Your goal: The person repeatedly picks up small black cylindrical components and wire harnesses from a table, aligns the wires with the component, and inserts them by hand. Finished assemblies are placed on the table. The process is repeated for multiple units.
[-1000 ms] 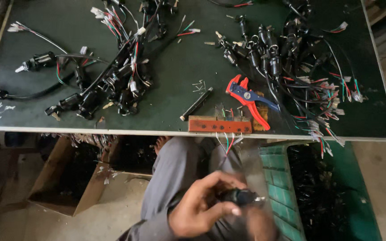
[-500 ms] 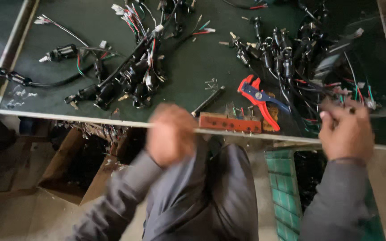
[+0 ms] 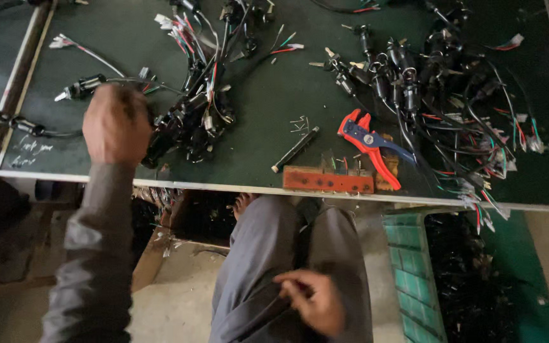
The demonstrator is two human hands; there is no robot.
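Wire harnesses (image 3: 192, 121), a tangle of black plugs and thin coloured leads, lay near the tabletop's (image 3: 268, 95) front left edge. The left hand (image 3: 115, 124) rested on that tangle, knuckles up and fingers curled down into it; whether they gripped a wire could not be told. The right hand (image 3: 312, 302) sat low on the grey-trousered lap, fingers loosely bent and empty. A bigger heap (image 3: 440, 95) of the same black parts filled the right side of the dark green top. At the front edge lay a rust-red block (image 3: 328, 181), red and blue pliers (image 3: 373, 143) and a slim black rod (image 3: 295, 149). A green crate (image 3: 414, 279) stood below the right front corner.
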